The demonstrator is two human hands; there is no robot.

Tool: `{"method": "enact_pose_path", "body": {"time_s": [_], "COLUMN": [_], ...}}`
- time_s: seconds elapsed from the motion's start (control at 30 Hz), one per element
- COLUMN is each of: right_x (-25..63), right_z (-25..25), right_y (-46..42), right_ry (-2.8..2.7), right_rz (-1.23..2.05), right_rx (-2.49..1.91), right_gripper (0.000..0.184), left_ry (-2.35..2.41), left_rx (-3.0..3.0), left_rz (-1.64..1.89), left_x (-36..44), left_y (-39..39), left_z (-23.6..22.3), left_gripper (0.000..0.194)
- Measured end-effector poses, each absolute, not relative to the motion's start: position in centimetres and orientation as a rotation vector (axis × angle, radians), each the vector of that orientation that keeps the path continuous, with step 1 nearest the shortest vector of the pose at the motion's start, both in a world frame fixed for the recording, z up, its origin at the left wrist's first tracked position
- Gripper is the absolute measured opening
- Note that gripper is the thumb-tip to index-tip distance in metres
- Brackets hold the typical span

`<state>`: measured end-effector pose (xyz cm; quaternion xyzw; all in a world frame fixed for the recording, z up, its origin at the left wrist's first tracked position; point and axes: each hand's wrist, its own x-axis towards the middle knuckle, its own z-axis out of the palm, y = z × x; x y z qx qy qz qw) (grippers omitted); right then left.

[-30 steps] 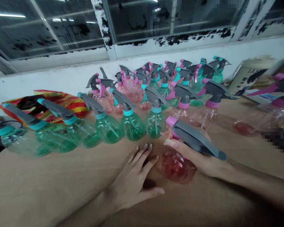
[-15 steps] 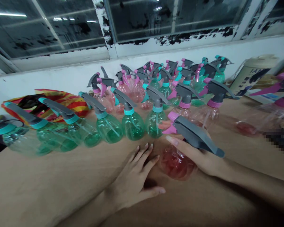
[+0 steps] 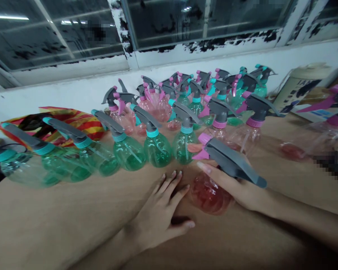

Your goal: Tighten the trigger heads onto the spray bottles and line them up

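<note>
A pink spray bottle point(image 3: 210, 193) with a grey trigger head stands on the wooden table point(image 3: 81, 221), in front of the others. My right hand point(image 3: 239, 183) is wrapped round its neck, just under the head; part of the grip is hidden behind the head. To the left of this bottle, my left hand point(image 3: 166, 210) lies flat on the table with fingers spread, holding nothing. Beyond both hands runs a row of green spray bottles with turquoise collars, among them the nearest one point(image 3: 184, 146) and its neighbour point(image 3: 157, 150).
Several more pink and green spray bottles point(image 3: 219, 123) crowd toward the wall. A red and yellow striped bag point(image 3: 92, 127) lies at the left behind the green row. At the right stand a cream container point(image 3: 301, 86) and another pink bottle point(image 3: 323, 138). Windows line the back.
The view has shifted very slightly. Both hands and the held spray bottle stay in practically the same place.
</note>
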<state>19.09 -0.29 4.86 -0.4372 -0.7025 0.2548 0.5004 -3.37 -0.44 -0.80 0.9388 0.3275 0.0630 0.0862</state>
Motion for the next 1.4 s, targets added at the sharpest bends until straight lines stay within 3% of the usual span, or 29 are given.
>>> {"method": "enact_pose_path", "body": {"time_s": [0.37, 0.67, 0.83, 1.0, 1.17, 1.4], "right_x": [19.24, 19.36, 19.43, 19.44, 19.53, 19.51], "right_z": [5.31, 5.30, 5.32, 5.19, 5.12, 5.28], "right_y": [-0.26, -0.39, -0.09, 0.00, -0.06, -0.22], "right_ry": [-1.706, -1.726, -1.756, -1.759, -1.796, -1.813], "right_rz": [0.756, 0.730, 0.716, 0.662, 0.591, 0.550], "right_rx": [-0.993, -1.047, -0.980, -0.957, -0.996, -0.995], "right_gripper": [0.009, 0.020, 0.009, 0.025, 0.012, 0.010], "left_ry": [1.010, 1.014, 1.002, 1.011, 1.014, 1.014], "left_rx": [2.793, 2.804, 2.819, 2.830, 2.825, 2.815], "left_rz": [0.147, 0.133, 0.165, 0.144, 0.144, 0.136], "left_x": [-3.33, -3.30, -3.38, -3.43, -3.41, -3.36], "left_y": [-0.51, -0.53, -0.54, -0.50, -0.47, -0.47], "left_z": [-0.77, -0.61, -0.77, -1.01, -0.91, -0.86], "left_gripper": [0.075, 0.075, 0.074, 0.074, 0.074, 0.074]}}
